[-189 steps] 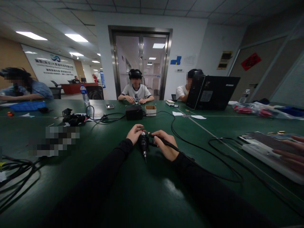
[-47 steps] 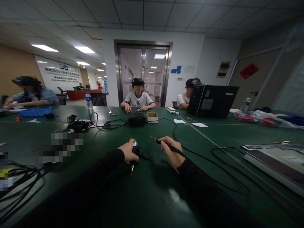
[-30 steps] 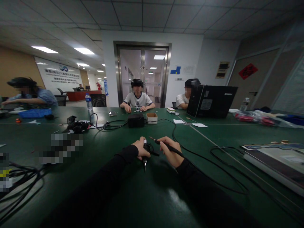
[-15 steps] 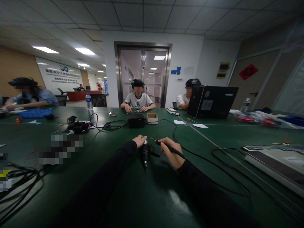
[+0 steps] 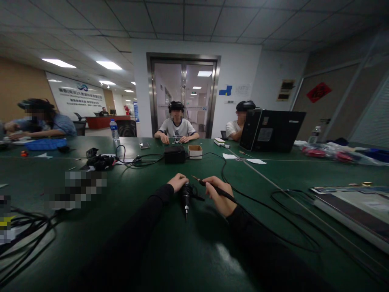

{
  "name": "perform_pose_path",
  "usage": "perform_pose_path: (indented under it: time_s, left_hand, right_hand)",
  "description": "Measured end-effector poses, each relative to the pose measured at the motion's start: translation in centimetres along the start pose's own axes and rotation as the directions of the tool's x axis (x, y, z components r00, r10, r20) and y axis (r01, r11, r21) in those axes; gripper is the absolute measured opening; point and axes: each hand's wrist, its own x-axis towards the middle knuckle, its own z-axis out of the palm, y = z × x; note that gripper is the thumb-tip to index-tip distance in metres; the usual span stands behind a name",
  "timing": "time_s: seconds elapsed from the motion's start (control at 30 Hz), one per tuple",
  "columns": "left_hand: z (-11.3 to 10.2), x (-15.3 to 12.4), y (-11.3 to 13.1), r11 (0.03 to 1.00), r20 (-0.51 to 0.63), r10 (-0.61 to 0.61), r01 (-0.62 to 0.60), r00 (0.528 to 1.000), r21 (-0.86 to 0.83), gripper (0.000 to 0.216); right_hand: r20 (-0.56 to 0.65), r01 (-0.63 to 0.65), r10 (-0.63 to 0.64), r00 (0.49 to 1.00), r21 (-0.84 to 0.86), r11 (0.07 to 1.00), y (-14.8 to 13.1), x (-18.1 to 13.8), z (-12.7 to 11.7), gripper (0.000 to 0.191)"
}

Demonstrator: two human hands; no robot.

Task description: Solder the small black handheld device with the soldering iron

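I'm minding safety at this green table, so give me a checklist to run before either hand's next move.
1. Slim black pen-shaped tool in the right hand: ok, gripped like a pen.
2. Its pointed tip clear of the left hand: ok, though the gap looks narrow.
3. Tip cool: cannot tell.
4. Black-and-silver tapered tool firmly held: cannot tell; the left hand is at its far end.
5. Its spike aimed away from the wearer: not ok, it points toward them.
6. Long black cord slack: ok, curving loosely.
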Motion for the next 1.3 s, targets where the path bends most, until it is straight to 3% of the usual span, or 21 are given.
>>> perform_pose_path:
  time_s: [0.17, 0.33, 0.7, 1.07, 1.3]
  left_hand:
    - [0.7, -0.2, -0.7, 0.936, -0.091, 0.05, -0.079, 0.995, -0.344, 0.028]
    - [0.7, -1.0, -0.1, 0.871, -0.135, 0.04, -0.101, 0.99, -0.48, 0.028]
    - [0.9, -0.7, -0.9, 0.833, -0.19, 0.073, -0.165, 0.979, -0.528, 0.017]
    - [1.1, -0.2, -1.9, 0.827, -0.225, 0.118, -0.221, 0.967, -0.517, 0.025]
    - [1.0, -0.4, -1.6, 0.767, -0.202, 0.176, -0.262, 0.964, -0.585, 0.026]
  right_hand:
    - [-0.005, 0.011, -0.011, 1.0, 0.011, 1.0, -0.1, 0.0, 0.0, 0.021]
    - [-0.006, 0.022, -0.022, 1.0, 0.014, 1.0, -0.1, 0.0, 0.1, 0.021]
    - [0.0, 0.028, -0.028, 1.0, -0.004, 1.0, -0.6, -0.2, 0.0, 0.022]
    - [0.038, 0.032, -0.032, 0.999, 0.005, 0.999, -1.6, -0.5, 0.5, 0.022]
    - [0.087, 0.045, -0.043, 0.995, -0.017, 0.999, -1.8, -0.6, 0.6, 0.022]
